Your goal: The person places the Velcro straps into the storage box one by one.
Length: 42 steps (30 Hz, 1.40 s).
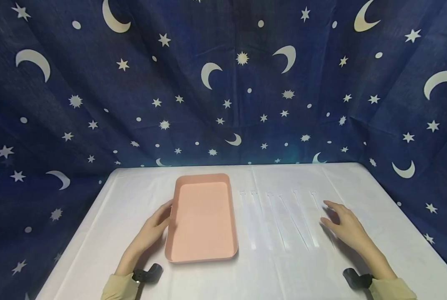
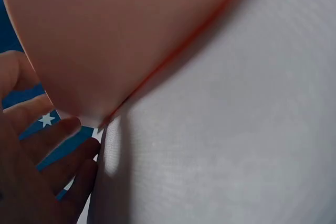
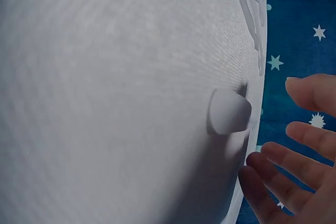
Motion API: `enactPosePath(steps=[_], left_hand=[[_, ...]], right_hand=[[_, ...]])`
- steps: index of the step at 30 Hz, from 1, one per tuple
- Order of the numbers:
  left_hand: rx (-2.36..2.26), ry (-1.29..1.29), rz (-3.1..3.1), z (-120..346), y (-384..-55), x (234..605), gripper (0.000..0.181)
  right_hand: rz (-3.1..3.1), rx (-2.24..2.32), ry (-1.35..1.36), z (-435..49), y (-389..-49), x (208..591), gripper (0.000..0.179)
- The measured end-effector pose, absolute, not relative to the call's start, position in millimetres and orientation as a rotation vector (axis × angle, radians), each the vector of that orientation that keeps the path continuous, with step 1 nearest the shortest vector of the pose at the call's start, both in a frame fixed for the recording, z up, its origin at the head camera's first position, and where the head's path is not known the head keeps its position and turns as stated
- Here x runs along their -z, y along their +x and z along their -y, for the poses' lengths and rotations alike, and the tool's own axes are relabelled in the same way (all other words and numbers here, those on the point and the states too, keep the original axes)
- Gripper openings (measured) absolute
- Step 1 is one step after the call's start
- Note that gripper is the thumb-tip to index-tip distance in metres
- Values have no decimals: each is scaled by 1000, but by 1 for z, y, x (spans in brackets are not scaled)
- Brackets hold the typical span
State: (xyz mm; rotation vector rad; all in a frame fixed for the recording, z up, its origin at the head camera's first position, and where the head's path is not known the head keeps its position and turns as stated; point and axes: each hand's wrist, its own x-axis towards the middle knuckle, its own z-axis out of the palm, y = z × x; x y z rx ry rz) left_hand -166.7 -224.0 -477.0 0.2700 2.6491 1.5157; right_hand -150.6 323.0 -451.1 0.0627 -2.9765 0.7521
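A shallow pink tray lies on the white-covered table, left of the middle. My left hand is at its left side, with fingers extended along the wall; in the left wrist view the fingers lie close to the tray's corner. Several thin, clear strips with small wider heads lie in a row right of the tray; their exact kind is hard to tell. My right hand hovers just right of the rightmost strip, fingers spread and holding nothing.
White cloth covers the table. A dark blue curtain with moons and stars hangs behind and along both sides. Each wrist wears a black strapped device.
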Motion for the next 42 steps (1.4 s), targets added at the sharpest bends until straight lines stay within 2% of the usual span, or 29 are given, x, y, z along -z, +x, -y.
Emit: enactPosePath(steps=[42], left_hand=[[-1505,227,-2639,224,-166,480,56]], right_hand=[[3013,-652,19,-321,-157,458,53]])
